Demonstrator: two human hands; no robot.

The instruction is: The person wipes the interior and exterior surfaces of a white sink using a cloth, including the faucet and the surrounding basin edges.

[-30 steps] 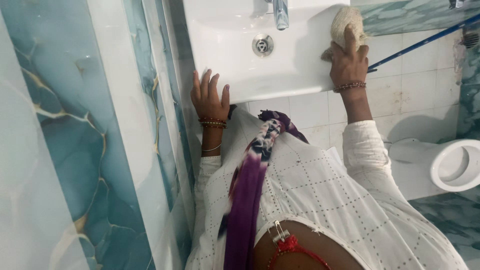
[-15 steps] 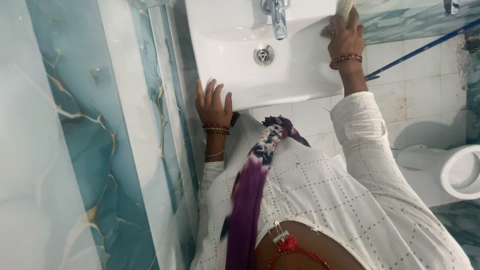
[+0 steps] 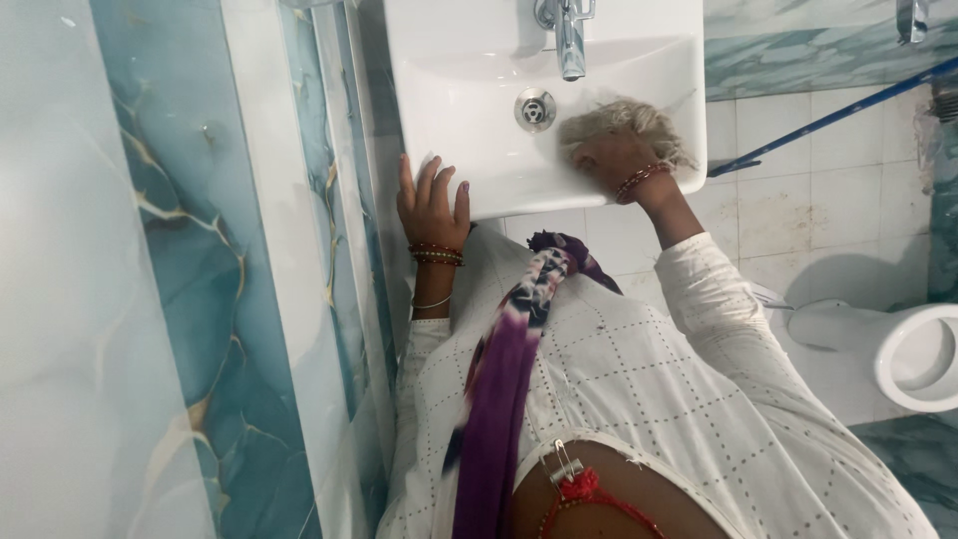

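A white wash basin (image 3: 469, 100) hangs on the wall, with a chrome tap (image 3: 569, 35) above its round drain (image 3: 536, 109). My right hand (image 3: 611, 160) is inside the bowl, just right of the drain, gripping a pale fibrous scrubber (image 3: 624, 120) pressed against the basin; the scrubber is blurred. My left hand (image 3: 431, 205) rests on the basin's front left corner, fingers spread. Both wrists carry beaded bangles.
A blue-green marbled tile wall (image 3: 150, 279) stands close on the left. A white toilet bowl (image 3: 898, 354) sits at the right on the pale tiled floor (image 3: 828, 190). A thin blue pipe (image 3: 828, 118) runs diagonally behind the basin. A purple scarf (image 3: 499, 379) hangs over my white garment.
My right hand has brought the scrubber from the basin's far right rim down into the bowl next to the drain. My left hand stays on the front left corner.
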